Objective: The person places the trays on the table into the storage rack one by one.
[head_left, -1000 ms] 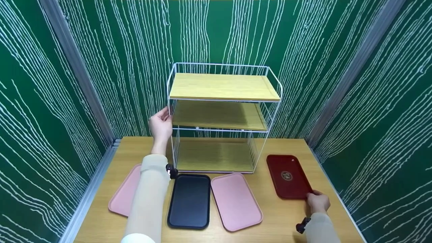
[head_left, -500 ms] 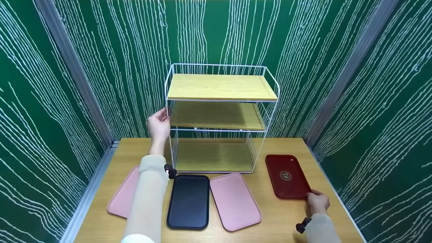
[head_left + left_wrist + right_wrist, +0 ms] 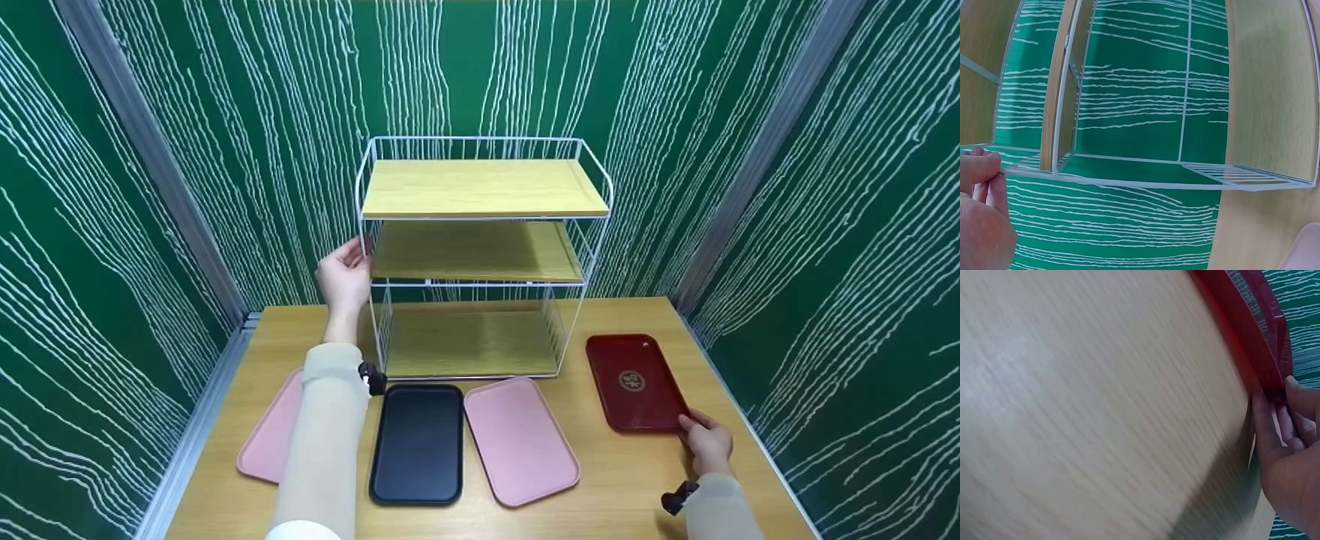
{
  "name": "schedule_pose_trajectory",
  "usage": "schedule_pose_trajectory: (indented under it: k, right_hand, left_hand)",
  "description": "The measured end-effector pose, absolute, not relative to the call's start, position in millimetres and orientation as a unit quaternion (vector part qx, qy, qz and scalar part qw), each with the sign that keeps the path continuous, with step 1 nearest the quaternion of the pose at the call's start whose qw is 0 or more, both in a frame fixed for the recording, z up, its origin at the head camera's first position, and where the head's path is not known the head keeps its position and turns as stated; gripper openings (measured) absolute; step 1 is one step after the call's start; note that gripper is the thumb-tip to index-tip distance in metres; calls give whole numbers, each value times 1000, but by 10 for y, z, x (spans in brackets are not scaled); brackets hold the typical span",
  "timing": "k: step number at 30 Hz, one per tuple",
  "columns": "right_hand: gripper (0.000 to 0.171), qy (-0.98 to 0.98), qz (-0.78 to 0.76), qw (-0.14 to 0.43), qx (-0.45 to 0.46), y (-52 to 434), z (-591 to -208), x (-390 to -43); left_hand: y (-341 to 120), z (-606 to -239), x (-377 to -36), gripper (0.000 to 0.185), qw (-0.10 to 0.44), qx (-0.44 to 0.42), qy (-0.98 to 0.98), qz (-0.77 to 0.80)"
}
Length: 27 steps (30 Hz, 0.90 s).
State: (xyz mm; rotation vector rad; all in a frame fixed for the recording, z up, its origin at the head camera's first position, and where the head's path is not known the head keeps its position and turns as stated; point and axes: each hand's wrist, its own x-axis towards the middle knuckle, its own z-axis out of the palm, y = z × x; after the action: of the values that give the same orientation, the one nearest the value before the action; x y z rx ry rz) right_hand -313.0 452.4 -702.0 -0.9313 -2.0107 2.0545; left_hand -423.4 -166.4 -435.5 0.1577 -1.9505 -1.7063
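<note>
Right hand [image 3: 709, 444] pinches the near corner of the red tray [image 3: 634, 382]; left hand [image 3: 343, 276] grips the wire rack [image 3: 480, 255].

Nearest the person, three trays lie flat in a row on the wooden table [image 3: 645, 480]: a pink tray [image 3: 270, 435] partly under the left sleeve, a black tray [image 3: 417, 442], and a second pink tray [image 3: 520, 441] just beside it. To the right, the red tray rests on the table, well apart from the rack's right side; the right wrist view shows thumb and fingers [image 3: 1292, 419] curled round its near corner. Farther back stands the white wire rack with three wooden shelves. The left hand reaches up to its left front post at the level of the middle shelf, fingers [image 3: 982, 166] closed round the wire. Behind everything rise green walls [image 3: 480, 67] streaked with white lines.
</note>
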Motion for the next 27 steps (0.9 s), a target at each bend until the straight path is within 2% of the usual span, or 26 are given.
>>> schedule_pose_trajectory:
  k: [21, 27]
  right_hand:
    - [70, -602, 738, -2, -304, 4590, -7070, -3035]
    - [71, -559, 773, 8, -300, 4564, -7079, -2987]
  left_hand:
    - [-1711, -4381, -4235, 35, 257, 55, -729, -632]
    - [-1699, -4377, -4265, 34, 258, 54, -724, -637]
